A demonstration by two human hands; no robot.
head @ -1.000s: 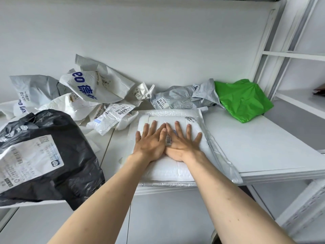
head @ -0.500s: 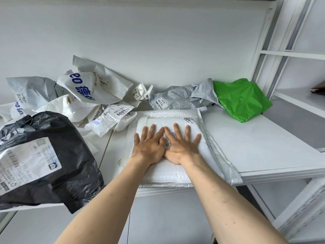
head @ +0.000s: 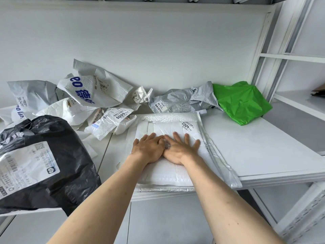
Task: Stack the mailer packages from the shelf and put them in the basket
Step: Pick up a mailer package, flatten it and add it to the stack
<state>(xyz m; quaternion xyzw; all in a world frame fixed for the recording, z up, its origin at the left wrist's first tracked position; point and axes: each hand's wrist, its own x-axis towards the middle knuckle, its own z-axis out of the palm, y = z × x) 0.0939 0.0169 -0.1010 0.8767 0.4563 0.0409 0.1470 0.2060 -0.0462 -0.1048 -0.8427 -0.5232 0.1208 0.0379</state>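
A flat stack of white padded mailers point(head: 168, 173) lies at the front edge of the white shelf point(head: 263, 155). My left hand point(head: 147, 150) and my right hand point(head: 179, 150) press flat on its top, side by side, fingers straight and spread. Behind them lie loose mailers: a crumpled grey one point(head: 179, 101), a green one point(head: 241, 103), a white one with blue print point(head: 93, 92), a small white labelled one point(head: 107, 124) and a grey one at far left point(head: 31, 97). A big black mailer point(head: 40, 164) with a white label sits at the left front. No basket is in view.
The shelf's white back wall rises behind the pile. A white upright post point(head: 263, 55) and more shelf boards point(head: 299, 103) stand at the right. Bare shelf surface lies right of the stack. Below the shelf edge is open space.
Both hands stay pressed on the stack, shifting only slightly forward on its top. The camera view has drifted a little; the mailers have not moved.
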